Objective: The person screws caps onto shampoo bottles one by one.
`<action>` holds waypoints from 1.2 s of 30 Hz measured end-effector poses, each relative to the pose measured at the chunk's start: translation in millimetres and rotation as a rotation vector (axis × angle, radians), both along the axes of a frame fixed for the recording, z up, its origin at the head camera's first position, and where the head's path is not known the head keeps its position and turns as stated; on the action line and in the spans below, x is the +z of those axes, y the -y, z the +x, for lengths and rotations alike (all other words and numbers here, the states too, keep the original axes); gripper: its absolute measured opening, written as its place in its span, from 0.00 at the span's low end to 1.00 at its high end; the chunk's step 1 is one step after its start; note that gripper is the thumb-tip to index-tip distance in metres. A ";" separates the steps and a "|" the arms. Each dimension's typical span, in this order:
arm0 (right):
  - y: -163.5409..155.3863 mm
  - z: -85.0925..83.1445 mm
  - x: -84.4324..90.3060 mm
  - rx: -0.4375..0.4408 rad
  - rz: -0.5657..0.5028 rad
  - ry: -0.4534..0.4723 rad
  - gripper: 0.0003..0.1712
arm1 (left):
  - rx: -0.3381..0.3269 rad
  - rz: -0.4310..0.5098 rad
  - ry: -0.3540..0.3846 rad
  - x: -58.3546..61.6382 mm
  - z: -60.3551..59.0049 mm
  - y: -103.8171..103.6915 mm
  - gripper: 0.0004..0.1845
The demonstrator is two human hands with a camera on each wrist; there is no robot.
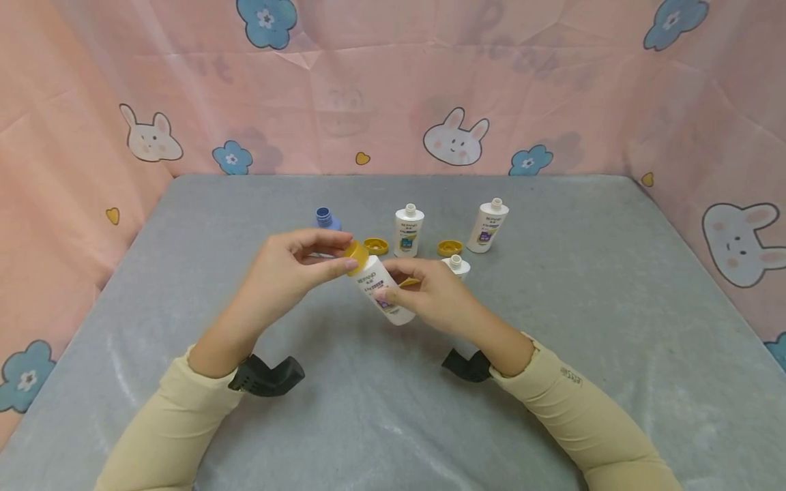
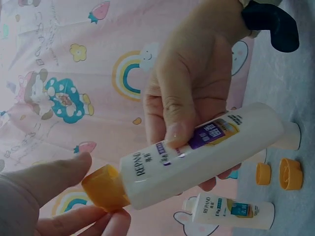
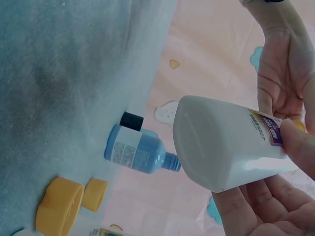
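Note:
A white bottle [image 1: 372, 275] with a purple label is held tilted above the grey table, its neck end toward the left. My right hand [image 1: 439, 293] grips its body, thumb on the label and fingers behind. On the neck end sits a yellow cap [image 1: 357, 257], which my left hand [image 1: 285, 269] pinches between thumb and fingers. In the left wrist view the cap [image 2: 104, 189] meets the shoulder of the bottle [image 2: 206, 157] and hides the neck. The right wrist view shows the flat base of the bottle [image 3: 202, 147].
Behind the hands stand uncapped white bottles [image 1: 408, 232], one at the right [image 1: 488, 228] and one partly hidden by the right hand. A blue bottle [image 3: 140, 150] has a black cap [image 3: 132, 121] beside it. Yellow caps [image 1: 449, 247] lie among them. A printed curtain [image 1: 381, 82] hangs behind the table.

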State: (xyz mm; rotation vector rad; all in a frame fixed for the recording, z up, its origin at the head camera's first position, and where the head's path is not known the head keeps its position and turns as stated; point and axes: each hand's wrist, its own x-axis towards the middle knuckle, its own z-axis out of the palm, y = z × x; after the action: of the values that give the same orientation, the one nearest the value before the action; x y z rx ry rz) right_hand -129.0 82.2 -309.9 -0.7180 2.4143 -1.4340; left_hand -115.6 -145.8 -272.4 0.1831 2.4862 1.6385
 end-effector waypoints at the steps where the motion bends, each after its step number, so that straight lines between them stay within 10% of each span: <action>1: -0.2 0.0 -0.1 0.003 0.001 -0.001 0.20 | 0.009 -0.020 -0.001 0.2 0.7 -1.0 0.22; 26: -6.4 4.7 7.1 -0.008 -0.001 0.049 0.20 | -0.218 0.164 -0.056 -3.8 -8.2 -0.9 0.22; 36: -3.4 8.7 12.5 0.021 -0.019 0.038 0.21 | -0.178 0.232 -0.106 -6.4 -7.2 5.7 0.20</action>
State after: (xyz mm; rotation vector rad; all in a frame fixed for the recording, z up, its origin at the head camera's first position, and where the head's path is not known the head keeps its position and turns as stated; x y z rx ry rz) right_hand -120.3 85.6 -297.4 -0.7121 2.3606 -1.4509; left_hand -122.8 -151.5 -278.8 0.5156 2.2675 1.8795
